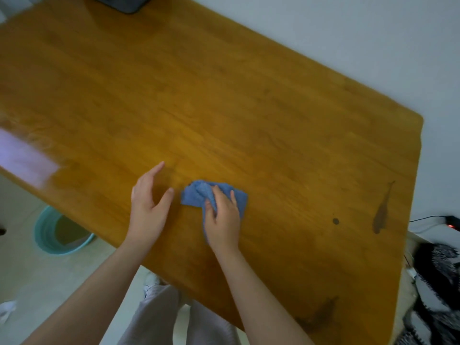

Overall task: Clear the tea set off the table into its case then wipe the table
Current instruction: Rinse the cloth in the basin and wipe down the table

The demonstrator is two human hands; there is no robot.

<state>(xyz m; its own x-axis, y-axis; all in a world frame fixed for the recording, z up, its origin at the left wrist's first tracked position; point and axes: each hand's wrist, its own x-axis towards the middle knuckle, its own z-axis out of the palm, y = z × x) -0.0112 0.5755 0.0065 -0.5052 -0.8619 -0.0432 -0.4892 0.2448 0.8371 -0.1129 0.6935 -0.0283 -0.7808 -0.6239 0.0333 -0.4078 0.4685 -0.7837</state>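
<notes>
A crumpled blue cloth (199, 195) lies on the wooden table (224, 95) near its front edge. My right hand (222, 217) presses down on the cloth, fingers closed over its folds. My left hand (149, 202) hovers just left of the cloth with fingers apart, holding nothing. No tea set or case is in view.
A dark grey object (122, 2) sits at the table's far edge. Dark stains (380, 215) mark the table's right side. A teal bin (58, 232) stands on the floor to the left. A black-and-white patterned fabric (438, 282) and a cable lie to the right.
</notes>
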